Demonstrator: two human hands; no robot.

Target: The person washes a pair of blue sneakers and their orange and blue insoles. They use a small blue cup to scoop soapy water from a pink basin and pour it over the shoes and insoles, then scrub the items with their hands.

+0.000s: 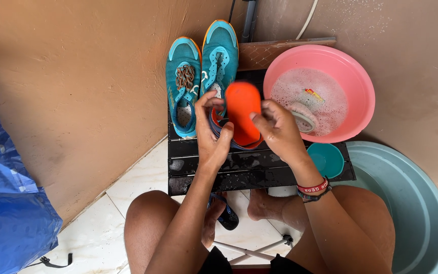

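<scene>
While both teal shoes [201,76] are lying unwashed beside the pink basin [353,71], the left hand [211,134] and right hand [277,129] are pinching an orange insole [243,109].

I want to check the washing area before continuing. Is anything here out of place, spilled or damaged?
Nothing looks damaged. Both hands, left hand and right hand, hold an orange insole. The black slatted table is wet with splashes. A bundle of laces lies on the left teal shoe. The pink basin holds foam.
</scene>
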